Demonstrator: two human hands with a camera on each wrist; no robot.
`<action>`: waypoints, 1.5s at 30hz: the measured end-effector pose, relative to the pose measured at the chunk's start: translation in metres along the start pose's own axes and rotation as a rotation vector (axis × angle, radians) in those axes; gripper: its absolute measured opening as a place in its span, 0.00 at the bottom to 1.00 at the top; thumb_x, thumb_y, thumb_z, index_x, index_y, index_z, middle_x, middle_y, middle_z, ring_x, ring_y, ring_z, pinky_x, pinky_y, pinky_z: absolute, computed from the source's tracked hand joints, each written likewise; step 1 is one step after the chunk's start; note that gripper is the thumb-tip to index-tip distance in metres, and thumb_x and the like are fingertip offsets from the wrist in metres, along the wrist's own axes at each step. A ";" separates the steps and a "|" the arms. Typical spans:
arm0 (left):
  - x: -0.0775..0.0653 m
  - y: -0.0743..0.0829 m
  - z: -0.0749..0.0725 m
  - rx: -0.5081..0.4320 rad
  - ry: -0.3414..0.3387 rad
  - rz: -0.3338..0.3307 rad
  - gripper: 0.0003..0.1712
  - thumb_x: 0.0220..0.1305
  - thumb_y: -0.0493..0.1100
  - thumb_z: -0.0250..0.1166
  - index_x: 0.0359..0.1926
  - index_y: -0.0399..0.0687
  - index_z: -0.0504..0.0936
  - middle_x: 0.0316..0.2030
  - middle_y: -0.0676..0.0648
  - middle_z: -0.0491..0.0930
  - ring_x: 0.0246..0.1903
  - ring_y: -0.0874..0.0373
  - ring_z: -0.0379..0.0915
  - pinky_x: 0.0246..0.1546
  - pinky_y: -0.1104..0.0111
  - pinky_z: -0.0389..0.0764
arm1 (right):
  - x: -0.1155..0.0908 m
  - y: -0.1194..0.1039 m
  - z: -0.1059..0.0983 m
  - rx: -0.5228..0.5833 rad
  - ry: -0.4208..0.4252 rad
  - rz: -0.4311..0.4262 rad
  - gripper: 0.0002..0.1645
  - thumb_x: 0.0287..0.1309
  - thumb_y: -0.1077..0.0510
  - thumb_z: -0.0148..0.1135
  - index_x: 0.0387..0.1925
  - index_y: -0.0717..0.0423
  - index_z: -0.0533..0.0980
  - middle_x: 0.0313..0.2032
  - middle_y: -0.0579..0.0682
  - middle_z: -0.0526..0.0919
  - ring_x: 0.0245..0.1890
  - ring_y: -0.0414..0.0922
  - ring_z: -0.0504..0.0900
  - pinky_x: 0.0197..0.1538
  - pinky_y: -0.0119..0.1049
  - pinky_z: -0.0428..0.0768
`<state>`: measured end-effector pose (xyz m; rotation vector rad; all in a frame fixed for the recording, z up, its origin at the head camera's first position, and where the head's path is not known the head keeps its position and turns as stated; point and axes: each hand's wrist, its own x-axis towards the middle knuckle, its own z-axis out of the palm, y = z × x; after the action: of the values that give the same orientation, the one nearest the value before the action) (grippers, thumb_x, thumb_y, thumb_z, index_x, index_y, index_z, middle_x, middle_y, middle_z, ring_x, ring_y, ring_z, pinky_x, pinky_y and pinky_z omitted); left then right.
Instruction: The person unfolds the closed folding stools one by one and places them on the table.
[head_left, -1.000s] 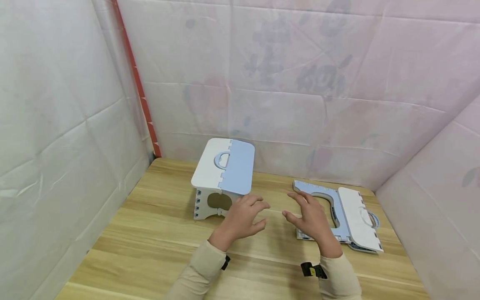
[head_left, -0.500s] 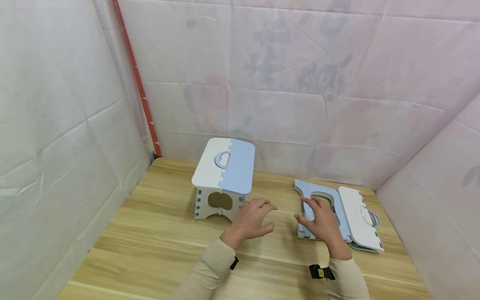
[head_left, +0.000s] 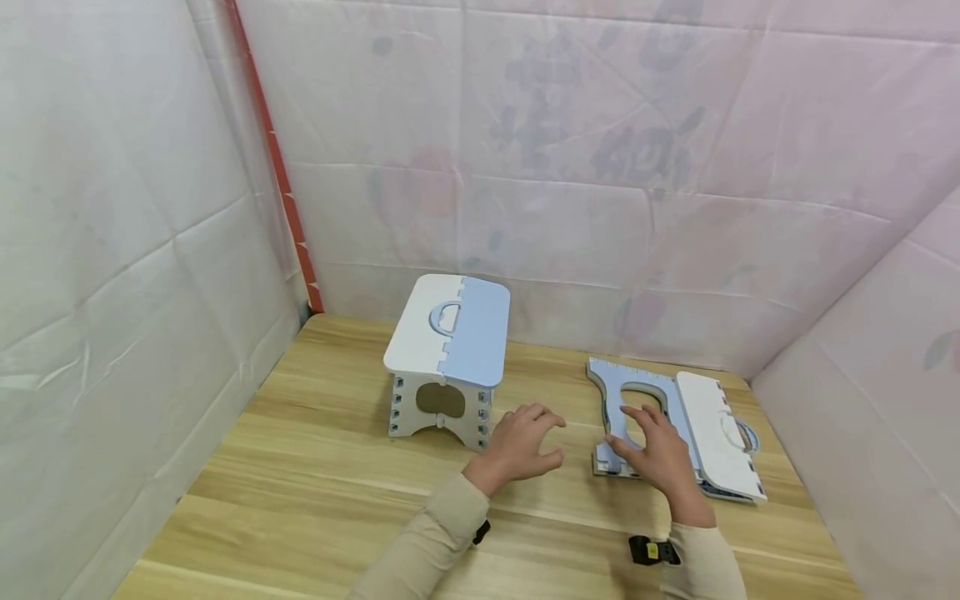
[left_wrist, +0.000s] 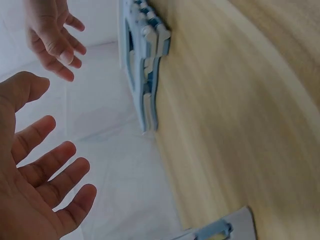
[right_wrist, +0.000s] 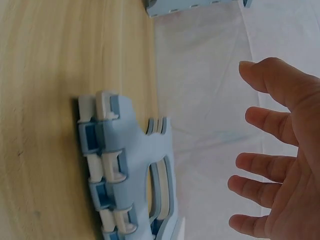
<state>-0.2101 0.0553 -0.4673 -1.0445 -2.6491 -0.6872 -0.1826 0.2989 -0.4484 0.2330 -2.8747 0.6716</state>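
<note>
Unfolded, a white and light-blue folding stool [head_left: 480, 337] stands on its legs, with a small blue carry handle in its top. My left hand [head_left: 519, 446] hovers just to the right of it, fingers relaxed and holding nothing. A second folding stool [head_left: 720, 437] lies folded flat at the right. Above its blue leg panel [right_wrist: 125, 150] hangs my right hand [head_left: 663, 450], palm towards the left and fingers spread. In the right wrist view those fingers [right_wrist: 260, 167] are apart from the stool. My two hands face each other with a gap between them.
Both stools rest on a wood-grain table [head_left: 315, 500]. Pale cloth sheeting [head_left: 555, 208] surrounds the table at the back and sides, with a red strip [head_left: 277, 167] at the back left corner. Dark wrist straps [head_left: 652, 550] show near the sleeves.
Both hands have shifted to the right and slightly towards me, the left away from the standing stool, the right further over the folded one. Neither stool has visibly moved.
</note>
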 end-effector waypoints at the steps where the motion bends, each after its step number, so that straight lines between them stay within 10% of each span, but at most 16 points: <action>1: 0.001 0.000 0.002 -0.005 -0.006 -0.006 0.20 0.57 0.51 0.61 0.52 0.57 0.78 0.47 0.54 0.74 0.45 0.59 0.71 0.41 0.65 0.72 | -0.001 0.002 0.000 0.004 0.001 0.006 0.34 0.54 0.49 0.65 0.58 0.64 0.69 0.59 0.75 0.60 0.53 0.74 0.62 0.43 0.68 0.66; 45: 0.031 0.022 0.064 -0.226 -0.170 -0.196 0.23 0.53 0.52 0.63 0.52 0.57 0.77 0.46 0.58 0.74 0.40 0.67 0.70 0.35 0.77 0.70 | -0.021 0.088 -0.019 -0.101 -0.180 0.218 0.49 0.51 0.36 0.63 0.59 0.71 0.63 0.55 0.79 0.59 0.49 0.76 0.62 0.41 0.68 0.66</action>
<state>-0.2195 0.1193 -0.5046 -0.9418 -2.9014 -1.0004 -0.1761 0.3875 -0.4731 -0.0372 -3.1273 0.5640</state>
